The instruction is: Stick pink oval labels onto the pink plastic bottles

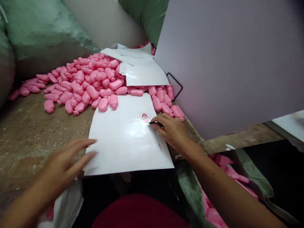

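Observation:
My right hand rests on a glossy white sheet and grips a thin black pen-like tool. The tool's tip is next to a small oval red-and-white label on the sheet. Small red marks show lower on the sheet, near my right hand. My left hand is open, its fingers spread at the sheet's left edge. I cannot tell whether they touch it. Just beyond the sheet's far edge lies a heap of pink plastic bottles.
More white sheets lie on the heap. A large lilac board stands at the right, with a black wire frame at its edge. Green sacks sit behind the dusty brown bench. A sack of pink bottles lies below right.

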### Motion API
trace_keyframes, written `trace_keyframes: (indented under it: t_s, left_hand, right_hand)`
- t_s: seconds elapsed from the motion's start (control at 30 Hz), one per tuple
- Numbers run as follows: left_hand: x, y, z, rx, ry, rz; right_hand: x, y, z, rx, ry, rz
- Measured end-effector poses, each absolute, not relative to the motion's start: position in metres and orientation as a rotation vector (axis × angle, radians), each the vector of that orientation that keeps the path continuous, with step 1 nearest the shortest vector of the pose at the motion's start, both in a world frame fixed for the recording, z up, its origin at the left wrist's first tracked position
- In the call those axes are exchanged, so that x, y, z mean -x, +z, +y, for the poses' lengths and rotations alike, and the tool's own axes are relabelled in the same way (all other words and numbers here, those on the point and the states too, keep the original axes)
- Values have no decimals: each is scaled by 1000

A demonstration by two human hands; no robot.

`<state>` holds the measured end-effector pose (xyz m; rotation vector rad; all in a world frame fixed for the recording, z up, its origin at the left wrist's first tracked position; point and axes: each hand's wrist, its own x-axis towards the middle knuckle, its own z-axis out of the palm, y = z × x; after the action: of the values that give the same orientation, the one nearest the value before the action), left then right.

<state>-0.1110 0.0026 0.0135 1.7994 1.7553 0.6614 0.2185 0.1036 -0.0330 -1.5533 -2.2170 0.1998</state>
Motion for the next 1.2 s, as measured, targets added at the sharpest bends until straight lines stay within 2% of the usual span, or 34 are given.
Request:
trace_keyframes:
  t_s: [0.1, 0.27, 0.5, 0.83, 1.07, 1.2]
  left_hand:
    - [34, -7, 49, -2178, 523, 1295]
    - [-33, -31, 80, -2372, 335, 1250]
    - [-28, -35, 75, -2434, 225, 1287]
    - [-27, -39, 77, -2457, 224, 1288]
    - [-27, -38, 76, -2460, 243, 1299]
    - [-28, -36, 77, -2455, 209, 1300]
  right_hand:
    - [-218, -34, 108, 1533, 123, -2315]
    - [-220, -36, 111, 1498, 58, -2357]
    - [-222, -41, 112, 1476, 81, -2376]
    - [-226, -45, 114, 1424, 504, -2082]
    - [-225, -37, 117, 1470, 278, -2304]
    - [-226, -36, 119, 1447, 316, -2324]
